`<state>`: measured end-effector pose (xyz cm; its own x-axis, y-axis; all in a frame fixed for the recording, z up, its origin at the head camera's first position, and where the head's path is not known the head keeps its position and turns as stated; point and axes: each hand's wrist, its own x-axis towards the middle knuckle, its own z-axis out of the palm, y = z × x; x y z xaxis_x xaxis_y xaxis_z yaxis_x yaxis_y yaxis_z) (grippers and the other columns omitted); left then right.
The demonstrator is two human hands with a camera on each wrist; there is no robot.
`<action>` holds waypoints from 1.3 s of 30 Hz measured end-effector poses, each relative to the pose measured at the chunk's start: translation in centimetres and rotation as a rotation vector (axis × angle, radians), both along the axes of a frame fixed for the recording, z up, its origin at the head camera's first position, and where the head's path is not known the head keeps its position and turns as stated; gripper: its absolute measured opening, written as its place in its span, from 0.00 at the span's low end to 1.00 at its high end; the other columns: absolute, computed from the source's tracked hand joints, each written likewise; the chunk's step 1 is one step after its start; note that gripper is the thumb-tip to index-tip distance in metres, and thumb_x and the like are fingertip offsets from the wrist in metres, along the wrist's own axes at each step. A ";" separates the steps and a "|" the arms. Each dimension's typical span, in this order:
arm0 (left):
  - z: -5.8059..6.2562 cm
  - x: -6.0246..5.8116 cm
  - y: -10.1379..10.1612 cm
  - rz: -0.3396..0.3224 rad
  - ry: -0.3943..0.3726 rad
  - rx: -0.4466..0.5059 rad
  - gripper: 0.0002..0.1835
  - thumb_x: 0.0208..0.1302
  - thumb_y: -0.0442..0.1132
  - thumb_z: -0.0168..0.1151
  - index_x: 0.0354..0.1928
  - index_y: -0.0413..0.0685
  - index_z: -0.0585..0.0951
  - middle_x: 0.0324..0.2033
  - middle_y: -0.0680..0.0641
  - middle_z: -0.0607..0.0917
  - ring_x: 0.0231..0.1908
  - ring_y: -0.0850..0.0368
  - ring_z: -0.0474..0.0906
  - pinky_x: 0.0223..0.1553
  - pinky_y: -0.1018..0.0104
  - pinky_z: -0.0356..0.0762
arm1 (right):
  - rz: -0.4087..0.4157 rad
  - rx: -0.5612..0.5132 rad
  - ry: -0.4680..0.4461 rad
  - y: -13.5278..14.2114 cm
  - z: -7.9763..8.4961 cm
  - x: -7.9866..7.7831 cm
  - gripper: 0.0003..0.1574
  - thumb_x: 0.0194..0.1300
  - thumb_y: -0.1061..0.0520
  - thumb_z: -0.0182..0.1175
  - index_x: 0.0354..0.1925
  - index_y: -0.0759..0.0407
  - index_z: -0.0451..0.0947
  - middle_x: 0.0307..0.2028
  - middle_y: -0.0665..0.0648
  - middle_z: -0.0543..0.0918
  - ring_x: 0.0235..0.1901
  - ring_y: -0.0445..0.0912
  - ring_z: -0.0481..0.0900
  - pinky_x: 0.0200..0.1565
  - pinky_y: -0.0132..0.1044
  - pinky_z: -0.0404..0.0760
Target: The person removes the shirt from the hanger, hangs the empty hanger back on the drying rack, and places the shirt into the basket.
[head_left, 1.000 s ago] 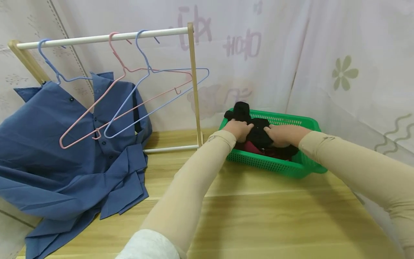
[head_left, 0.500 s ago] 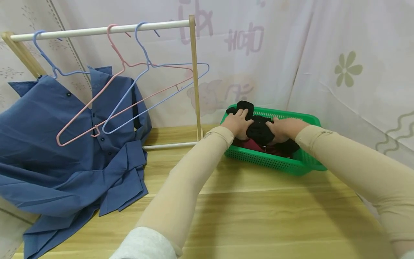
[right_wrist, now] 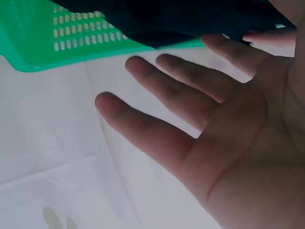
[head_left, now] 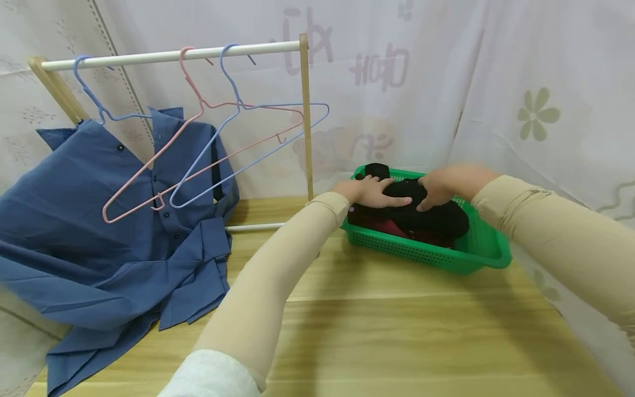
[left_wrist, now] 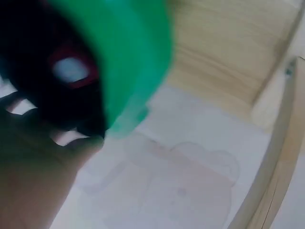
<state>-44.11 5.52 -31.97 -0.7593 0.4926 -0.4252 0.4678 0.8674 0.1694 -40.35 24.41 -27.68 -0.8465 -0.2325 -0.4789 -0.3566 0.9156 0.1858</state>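
Observation:
A black cloth bundle [head_left: 441, 219] lies in the green basket [head_left: 496, 256], over a dark red cloth [head_left: 389, 226]. Above the bundle's left part, my left hand [head_left: 369, 193] reaches with thumb and fingers extended, fingertips right at the black fabric. My right hand [head_left: 451, 181], a little blurred, is over the back right of the bundle. In the right wrist view its fingers [right_wrist: 143, 126] are spread and relaxed, with the palm bare. The left wrist view is blurred and shows the dark cloth beside the thumb, with a pale spot on a dark red patch.
To the left stands a rack [head_left: 168, 57] with a pink hanger [head_left: 144, 168] and blue hangers. A blue button shirt [head_left: 114, 220] hangs from one and drapes onto the wooden table [head_left: 397, 331]. A printed white curtain [head_left: 412, 121] hangs behind the basket.
The right hand has let go of the black cloth and lifted slightly, fingers spreading. The bundle lies lower and reaches further right. The left hand has flattened over it, thumb extending rightward.

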 end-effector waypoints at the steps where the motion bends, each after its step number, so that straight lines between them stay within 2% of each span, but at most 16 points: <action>1: 0.3 0.2 -0.1 -0.015 0.020 0.015 0.51 0.68 0.85 0.34 0.86 0.76 0.35 0.88 0.54 0.36 0.87 0.51 0.28 0.85 0.42 0.44 | 0.004 -0.013 0.001 0.0 0.4 0.1 0.53 0.76 0.42 0.63 0.76 0.81 0.57 0.74 0.83 0.64 0.74 0.78 0.63 0.73 0.72 0.64; 3: 1.0 0.7 -0.2 -0.044 0.053 0.030 0.49 0.72 0.83 0.30 0.86 0.73 0.37 0.88 0.53 0.36 0.87 0.48 0.27 0.86 0.40 0.38 | 0.011 -0.037 0.002 0.0 1.3 0.5 0.52 0.77 0.42 0.62 0.76 0.81 0.57 0.74 0.84 0.64 0.74 0.79 0.62 0.72 0.73 0.63; 5: 1.8 1.7 -0.4 -0.052 0.066 0.012 0.46 0.74 0.80 0.25 0.87 0.72 0.37 0.88 0.53 0.36 0.87 0.47 0.28 0.86 0.41 0.37 | 0.016 -0.068 0.006 -0.3 2.2 0.8 0.52 0.78 0.42 0.61 0.77 0.80 0.57 0.74 0.84 0.63 0.74 0.79 0.61 0.72 0.74 0.63; 7: 2.4 3.0 -1.1 -0.052 0.082 -0.020 0.44 0.76 0.78 0.20 0.87 0.71 0.38 0.88 0.52 0.38 0.87 0.46 0.30 0.86 0.43 0.37 | 0.031 -0.091 0.015 -0.9 3.1 1.2 0.51 0.79 0.41 0.60 0.77 0.79 0.56 0.75 0.83 0.62 0.74 0.80 0.61 0.72 0.75 0.62; 9: 2.6 4.7 -2.1 -0.046 0.129 -0.040 0.44 0.76 0.77 0.19 0.87 0.70 0.41 0.88 0.51 0.41 0.87 0.45 0.33 0.86 0.42 0.38 | 0.050 -0.111 0.021 -1.7 3.8 1.6 0.51 0.79 0.41 0.59 0.78 0.77 0.57 0.76 0.82 0.62 0.75 0.79 0.60 0.72 0.75 0.61; 12: 1.9 7.8 -4.6 -0.040 0.274 -0.047 0.44 0.76 0.78 0.21 0.87 0.68 0.46 0.87 0.48 0.47 0.87 0.43 0.38 0.85 0.40 0.43 | 0.069 -0.140 0.026 -3.2 4.4 2.1 0.51 0.79 0.39 0.58 0.79 0.73 0.56 0.78 0.80 0.60 0.76 0.78 0.58 0.73 0.76 0.60; 15: 0.8 11.0 -7.5 -0.023 0.411 -0.035 0.45 0.75 0.79 0.26 0.86 0.66 0.52 0.86 0.44 0.53 0.86 0.41 0.45 0.84 0.38 0.48 | 0.085 -0.171 0.030 -4.4 4.8 2.7 0.52 0.79 0.36 0.57 0.81 0.70 0.55 0.79 0.78 0.60 0.77 0.77 0.58 0.73 0.75 0.59; 17: 0.2 12.8 -9.6 0.003 0.443 -0.013 0.45 0.76 0.78 0.30 0.86 0.65 0.54 0.85 0.43 0.55 0.86 0.40 0.47 0.83 0.38 0.51 | 0.094 -0.193 0.038 -5.0 4.9 3.0 0.52 0.79 0.36 0.56 0.82 0.67 0.54 0.79 0.77 0.61 0.78 0.76 0.58 0.74 0.75 0.59; 20: -0.4 14.9 -12.6 0.060 0.455 0.029 0.45 0.76 0.78 0.36 0.85 0.64 0.57 0.84 0.42 0.57 0.86 0.40 0.48 0.83 0.40 0.53 | 0.111 -0.226 0.061 -5.6 4.9 3.4 0.53 0.80 0.34 0.55 0.83 0.66 0.53 0.78 0.75 0.64 0.77 0.75 0.61 0.74 0.74 0.60; 23: -0.5 16.5 -15.2 0.126 0.468 0.078 0.44 0.76 0.76 0.43 0.84 0.62 0.61 0.83 0.41 0.61 0.84 0.40 0.53 0.82 0.39 0.57 | 0.129 -0.284 0.105 -6.2 4.2 3.6 0.54 0.80 0.34 0.54 0.82 0.69 0.53 0.77 0.76 0.65 0.76 0.73 0.64 0.74 0.72 0.63; 25: -0.5 17.4 -16.9 0.165 0.508 0.108 0.42 0.76 0.74 0.48 0.82 0.60 0.65 0.81 0.42 0.66 0.82 0.40 0.60 0.78 0.38 0.64 | 0.130 -0.348 0.130 -6.7 3.3 3.7 0.55 0.80 0.33 0.53 0.82 0.71 0.51 0.78 0.76 0.64 0.76 0.73 0.64 0.74 0.71 0.64; 27: -0.5 18.2 -18.5 0.193 0.565 0.142 0.39 0.75 0.71 0.54 0.79 0.58 0.70 0.78 0.42 0.71 0.78 0.40 0.67 0.72 0.37 0.72 | 0.123 -0.432 0.153 -7.3 2.3 3.9 0.56 0.81 0.33 0.52 0.82 0.73 0.49 0.77 0.77 0.66 0.75 0.72 0.68 0.73 0.70 0.67; 31: -0.1 20.0 -21.7 0.259 0.704 0.215 0.32 0.75 0.64 0.62 0.70 0.51 0.80 0.69 0.43 0.81 0.67 0.42 0.80 0.58 0.41 0.84 | 0.096 -0.614 0.180 -9.0 0.0 3.9 0.53 0.83 0.36 0.51 0.83 0.71 0.47 0.75 0.76 0.69 0.66 0.64 0.80 0.67 0.64 0.77; 34: 0.8 21.2 -24.2 0.327 0.796 0.282 0.26 0.76 0.59 0.63 0.63 0.49 0.85 0.62 0.43 0.86 0.60 0.43 0.84 0.50 0.42 0.87 | 0.066 -0.740 0.189 -10.4 -1.6 3.5 0.51 0.83 0.36 0.50 0.84 0.66 0.47 0.77 0.72 0.68 0.63 0.60 0.84 0.63 0.60 0.81; 39: 3.4 22.8 -28.3 0.428 0.994 0.422 0.18 0.77 0.50 0.63 0.56 0.47 0.88 0.56 0.41 0.89 0.53 0.39 0.86 0.48 0.37 0.83 | -0.021 -0.955 0.179 -11.8 -3.2 2.3 0.48 0.82 0.31 0.46 0.85 0.52 0.50 0.80 0.64 0.65 0.74 0.61 0.74 0.69 0.62 0.77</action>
